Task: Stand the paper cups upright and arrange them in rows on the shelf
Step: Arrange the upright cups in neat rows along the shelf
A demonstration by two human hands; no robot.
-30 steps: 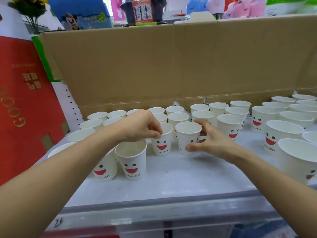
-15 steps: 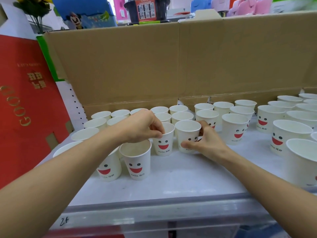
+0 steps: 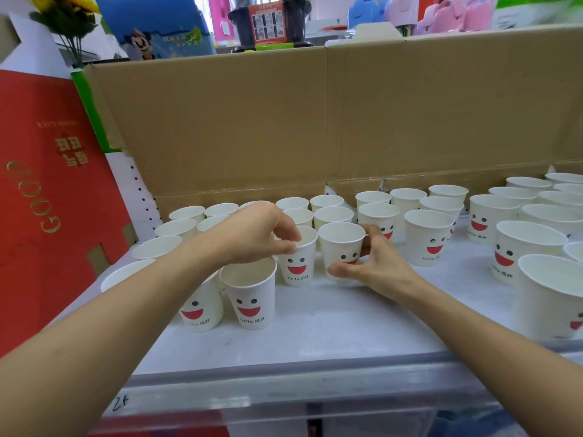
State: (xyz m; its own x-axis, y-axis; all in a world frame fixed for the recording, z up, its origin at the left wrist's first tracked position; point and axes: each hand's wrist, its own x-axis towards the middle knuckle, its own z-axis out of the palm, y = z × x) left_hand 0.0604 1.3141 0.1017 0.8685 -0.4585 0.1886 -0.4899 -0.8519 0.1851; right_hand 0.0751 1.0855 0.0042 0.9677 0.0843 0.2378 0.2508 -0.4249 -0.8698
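With left hand [image 3: 262, 234] pinching the rim of one white red-smile paper cup [image 3: 298, 266] and right hand [image 3: 375, 266] curled round its white paper neighbour [image 3: 342, 247], both upright on the pale shelf [image 3: 315, 329], slide gently into line without squeezing thin walls.

We see a tall brown cardboard wall [image 3: 315, 121] across the back and a red box [image 3: 38, 200] with gold lettering at left. Between them stands a white pegboard panel [image 3: 138, 190]. Beyond, brightly lit, are what may be toys [image 3: 441, 11].
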